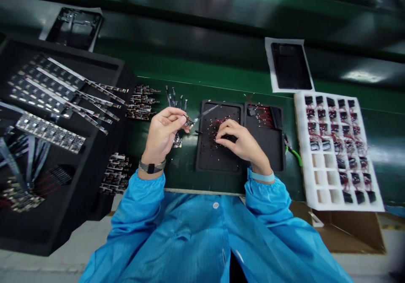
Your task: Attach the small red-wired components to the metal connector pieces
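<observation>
My left hand (167, 132) pinches a small circuit board (189, 122) between thumb and fingers. A grey flat ribbon cable (207, 111) slants up from the board to the right. My right hand (236, 138) is over a black tray (202, 158), thumb and fingertips closed together; what they hold, if anything, is too small to make out. Small parts with thin red wires (218, 125) lie in this tray by the fingers. Between the left hand and the tray, another small board (177, 141) lies on the green bench (186, 177).
A second black tray (268, 148) with red-wired parts adjoins on the right, beside green-handled pliers (294, 152). Further right, a white foam tray (305, 190) holds black wired parts. Stacked boards (142, 101) and a large black bin (79, 181) stand left. Dark panels (291, 66) lie behind.
</observation>
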`<state>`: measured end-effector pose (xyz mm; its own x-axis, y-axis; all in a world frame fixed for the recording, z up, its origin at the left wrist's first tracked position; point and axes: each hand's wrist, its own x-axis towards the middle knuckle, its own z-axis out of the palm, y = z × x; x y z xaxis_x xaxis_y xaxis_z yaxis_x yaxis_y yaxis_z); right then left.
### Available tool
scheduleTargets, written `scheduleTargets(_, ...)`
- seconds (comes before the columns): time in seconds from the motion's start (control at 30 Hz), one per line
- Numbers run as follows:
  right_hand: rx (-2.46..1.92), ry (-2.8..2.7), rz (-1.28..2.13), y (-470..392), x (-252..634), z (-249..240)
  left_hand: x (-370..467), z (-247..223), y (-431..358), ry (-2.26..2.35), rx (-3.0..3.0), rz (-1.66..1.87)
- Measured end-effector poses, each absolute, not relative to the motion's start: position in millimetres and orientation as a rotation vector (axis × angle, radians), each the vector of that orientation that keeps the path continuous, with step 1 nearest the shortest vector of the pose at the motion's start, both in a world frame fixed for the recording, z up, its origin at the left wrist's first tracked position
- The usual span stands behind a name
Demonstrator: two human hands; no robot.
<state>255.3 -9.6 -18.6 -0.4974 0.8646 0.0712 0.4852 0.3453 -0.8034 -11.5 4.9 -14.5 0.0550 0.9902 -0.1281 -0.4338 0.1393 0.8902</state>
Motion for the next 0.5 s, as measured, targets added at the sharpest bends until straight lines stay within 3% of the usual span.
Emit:
scheduleTargets(0.23, -1.297, -1.624, 1.161, -12.5, 246.1, -16.9, -9.9, -18.6, 6.1, 0.903, 0.799, 1.311)
scheduleTargets(0.5, -1.348, -1.477, 1.319, -12.7, 245.0, -20.5, -11.4, -14.8, 7.7, 0.942, 0.731, 1.329)
